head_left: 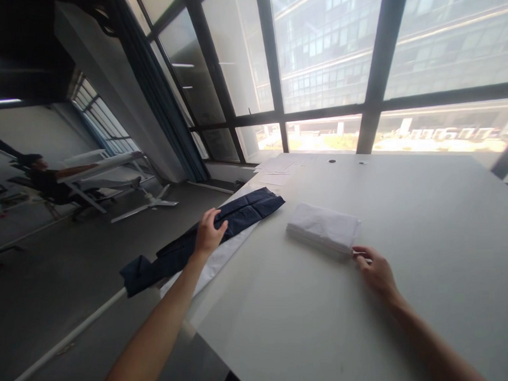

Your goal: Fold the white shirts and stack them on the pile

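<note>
A dark navy folded garment [248, 210], perhaps trousers, lies along the left edge of the white table, its near end hanging past the edge. My left hand [209, 233] is over its middle, thumb and fingers apart and slightly curled; whether it touches the fabric is hard to tell. White fabric [223, 259] shows beneath and beside the navy garment. Further right lies a neat, layered stack of folded white cloth [324, 224]. At its near right corner my right hand [375, 270] has thumb and fingers pinched on the cloth's edge.
The white table [421, 220] reaches back to large windows. Papers [276, 166] lie at its far left corner, near a round dark cable hole [331, 161]. On the left are a dark curtain [157, 91], the grey floor [121, 235] and a seated person [48, 178] beside another table.
</note>
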Available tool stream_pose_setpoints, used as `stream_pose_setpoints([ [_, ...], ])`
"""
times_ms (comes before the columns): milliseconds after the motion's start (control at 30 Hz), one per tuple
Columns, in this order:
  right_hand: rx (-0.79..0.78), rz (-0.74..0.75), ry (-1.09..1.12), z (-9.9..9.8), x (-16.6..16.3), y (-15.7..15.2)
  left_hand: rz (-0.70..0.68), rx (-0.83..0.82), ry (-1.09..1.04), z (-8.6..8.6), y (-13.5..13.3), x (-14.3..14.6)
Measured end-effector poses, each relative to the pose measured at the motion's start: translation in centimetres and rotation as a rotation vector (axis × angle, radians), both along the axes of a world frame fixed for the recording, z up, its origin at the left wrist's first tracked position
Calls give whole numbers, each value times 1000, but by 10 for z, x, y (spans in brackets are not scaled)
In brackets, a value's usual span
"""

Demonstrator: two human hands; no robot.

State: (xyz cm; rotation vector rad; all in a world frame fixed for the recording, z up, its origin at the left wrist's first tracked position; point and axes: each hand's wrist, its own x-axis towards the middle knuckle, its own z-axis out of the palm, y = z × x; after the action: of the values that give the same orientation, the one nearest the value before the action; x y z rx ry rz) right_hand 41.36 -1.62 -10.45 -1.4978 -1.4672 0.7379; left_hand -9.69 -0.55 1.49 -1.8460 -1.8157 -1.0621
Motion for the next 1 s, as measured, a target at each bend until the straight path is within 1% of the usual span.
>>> stream_pose_setpoints([
  [33,2,1,4,1,-1,0,-11,-77,24,-3,25,12],
  [100,7,3,15,2,-2,0,19,-252,43,-10,74,29],
  [200,9,11,42,4,-4,-1,53,-364,28,-17,140,39],
  [300,14,19,37,5,-5,0,74,-455,27,-21,190,33],
  [367,18,20,19,4,-6,0,54,-521,43,-26,212,26],
  [433,14,18,12,3,-6,1,11,-571,69,-33,225,21],
  [533,-4,12,10,3,-6,0,-57,-596,101,-47,230,17],
  [667,-1,6,11,5,-7,-2,-108,-546,103,-62,223,20],
  [767,-1,-1,13,5,-7,-3,-84,-467,64,-67,217,23],
  [833,-2,-2,13,4,-7,-2,-26,-385,12,-63,216,25],
  [867,-3,-1,13,4,-7,-2,13,-335,-21,-59,217,25],
  [933,-10,4,9,3,-6,-2,102,-223,-97,-44,222,23],
  [1000,-13,4,5,2,-6,-1,176,-124,-169,-26,231,20],
])
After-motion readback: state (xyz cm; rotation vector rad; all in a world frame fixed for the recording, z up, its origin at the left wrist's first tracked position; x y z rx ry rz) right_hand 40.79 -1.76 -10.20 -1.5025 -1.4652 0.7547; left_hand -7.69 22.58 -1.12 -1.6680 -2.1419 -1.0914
